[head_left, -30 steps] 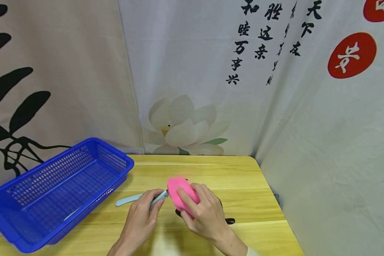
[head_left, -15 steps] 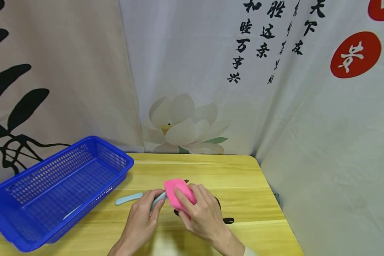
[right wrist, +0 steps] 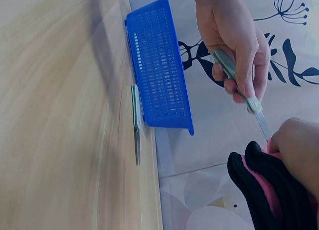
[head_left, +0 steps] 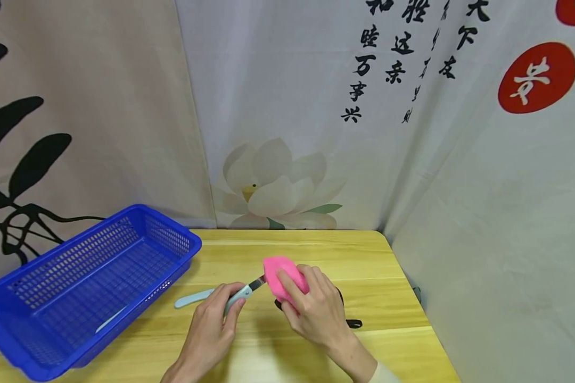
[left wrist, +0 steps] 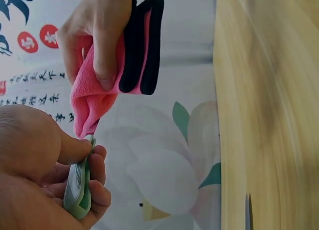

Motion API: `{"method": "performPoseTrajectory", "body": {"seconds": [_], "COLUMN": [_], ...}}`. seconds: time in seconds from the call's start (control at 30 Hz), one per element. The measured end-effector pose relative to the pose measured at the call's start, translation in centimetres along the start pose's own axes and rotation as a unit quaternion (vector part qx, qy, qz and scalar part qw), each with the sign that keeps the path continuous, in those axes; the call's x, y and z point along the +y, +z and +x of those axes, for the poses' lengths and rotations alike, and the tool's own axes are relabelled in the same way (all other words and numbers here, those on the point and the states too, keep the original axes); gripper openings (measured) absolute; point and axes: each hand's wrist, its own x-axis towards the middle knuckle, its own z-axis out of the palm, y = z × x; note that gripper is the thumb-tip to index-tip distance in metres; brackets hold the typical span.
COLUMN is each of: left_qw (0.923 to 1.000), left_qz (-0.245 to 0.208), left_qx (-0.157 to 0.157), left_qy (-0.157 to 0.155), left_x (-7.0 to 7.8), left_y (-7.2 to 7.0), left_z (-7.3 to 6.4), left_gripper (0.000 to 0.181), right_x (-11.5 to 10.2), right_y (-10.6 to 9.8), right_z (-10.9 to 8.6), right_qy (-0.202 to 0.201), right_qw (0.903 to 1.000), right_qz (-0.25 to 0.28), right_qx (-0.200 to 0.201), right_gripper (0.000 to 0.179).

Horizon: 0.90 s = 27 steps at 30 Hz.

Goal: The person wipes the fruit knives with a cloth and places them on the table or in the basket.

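Head and wrist views of my two hands at the table [head_left: 364,258]. My left hand [head_left: 213,316] pinches a pale blue knife [head_left: 240,296] by its handle, thumb pressed along the upper side and the other fingers curled beneath (the handle looks greener in the wrist views). The blade [head_left: 257,284] is out and points toward my right hand [head_left: 316,311], whose thumb and fingers are bent round a folded pink cloth [head_left: 274,272]; the cloth meets the blade and hides its far end. Black bands [left wrist: 133,50] edge this cloth. A second knife [head_left: 191,299] lies on the wood beyond my left fingers, its blade unfolded, just beside the blue basket [head_left: 100,276].

Writing: on the backdrop [head_left: 268,80], black brush characters run in vertical columns; the leftmost reads 睦万事兴 under a character cut by the upper edge, and another ends in 亲. The red oval [head_left: 537,78] at upper right carries a white 贵. A narrow column in a fold is too compressed to read.
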Motion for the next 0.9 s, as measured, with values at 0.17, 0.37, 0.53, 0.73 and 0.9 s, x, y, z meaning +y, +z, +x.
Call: {"method": "performPoseTrajectory", "body": {"seconds": [0.17, 0.37, 0.53, 0.73, 0.9], "left_qw": [1.0000, 0.9995, 0.9972, 0.9779, 0.9366], "left_qz": [-0.006, -0.027, -0.069, -0.159, -0.262], "left_qx": [-0.006, -0.008, -0.016, -0.062, -0.107], "left_qy": [-0.003, -0.012, -0.022, -0.121, -0.206], "left_x": [0.0, -0.3, -0.3, 0.1, 0.4], "left_y": [-0.1, -0.1, -0.1, -0.4, -0.5], "left_z": [0.0, 0.1, 0.2, 0.3, 0.6], "left_gripper": [0.028, 0.029, 0.029, 0.029, 0.033], "right_x": [0.7, 1.7, 2.8, 3.6, 3.4], "right_y": [-0.1, -0.4, -0.9, -1.2, -1.5], "right_z": [-0.3, -0.4, -0.6, -1.1, -1.3], "right_qy": [0.014, 0.039, 0.064, 0.087, 0.094], "right_qw": [0.9999, 0.9990, 0.9976, 0.9962, 0.9944], "right_qz": [-0.001, -0.008, -0.018, 0.006, 0.038], "right_qx": [-0.005, -0.020, -0.018, 0.007, 0.028], "right_gripper": [0.057, 0.050, 0.045, 0.048, 0.051]}}
